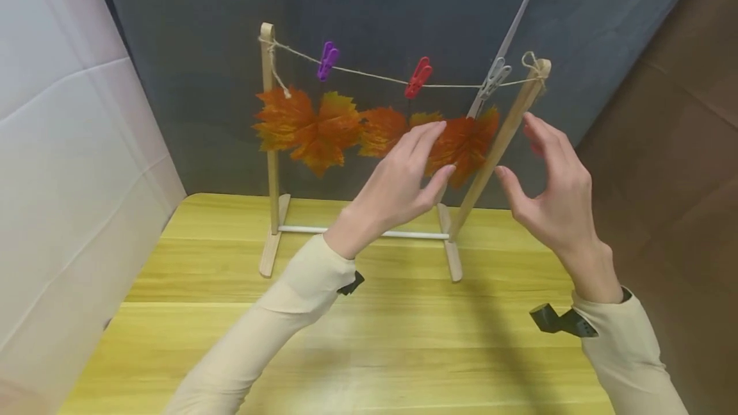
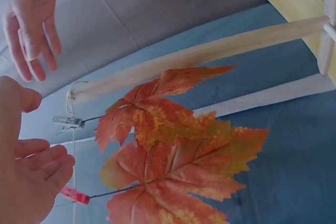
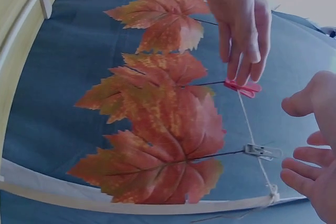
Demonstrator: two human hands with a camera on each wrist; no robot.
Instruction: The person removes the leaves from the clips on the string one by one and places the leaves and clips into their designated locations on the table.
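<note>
Three orange-red maple leaves hang by thin stems from a string [image 1: 369, 73] tied between two wooden posts. Purple [image 1: 327, 61], red [image 1: 418, 77] and grey clothespins [image 1: 494, 79] grip the string; in the right wrist view the stems of the middle leaf [image 3: 157, 72] and the right leaf [image 3: 173, 156] run to the red and grey ones. My left hand [image 1: 398, 175] is in front of the middle and right leaves, fingers relaxed, holding nothing. My right hand [image 1: 556, 194] is beside the right post [image 1: 498, 146], thumb and fingers apart, with nothing between them. The left leaf [image 1: 314, 130] hangs near the left post [image 1: 273, 184].
The stand's feet, joined by a white rod [image 1: 305, 230], rest on a yellow wood-grain table [image 1: 357, 351]. Dark cloth [image 1: 375, 5] hangs behind, with a pale strip [image 1: 521, 11] slanting across it. White cloth [image 1: 69, 114] is at left, brown cloth [image 1: 669, 165] at right.
</note>
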